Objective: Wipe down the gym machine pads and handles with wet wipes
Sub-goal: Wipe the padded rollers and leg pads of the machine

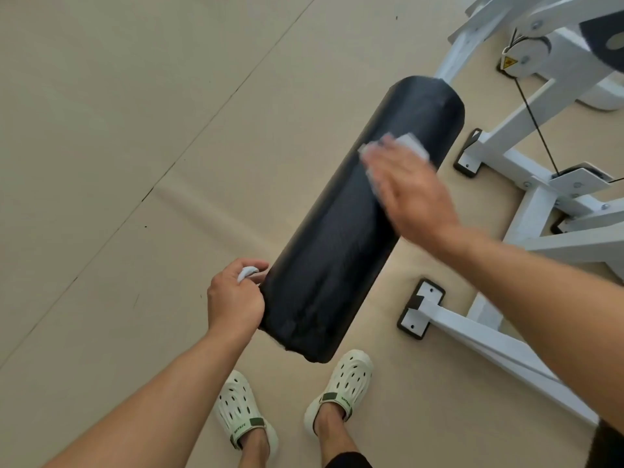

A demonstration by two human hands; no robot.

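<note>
**Roller pad wipe in hand**

On the upper far part of the long black cylindrical vinyl roller pad [354, 224], jutting from the white steel machine frame [526, 184]: right hand [408, 194] flat, fingers straight and together, pressing a white wet wipe [410, 143] against the pad. At the near end: left hand [234, 295] curled, pinching a small crumpled white wad [247, 272], steadying the pad's edge. Best done in long overlapping strokes lengthwise with even palm pressure, working round to the hidden underside. Below, pale green perforated clogs [341, 383] on beige floor matting [118, 163].
</note>
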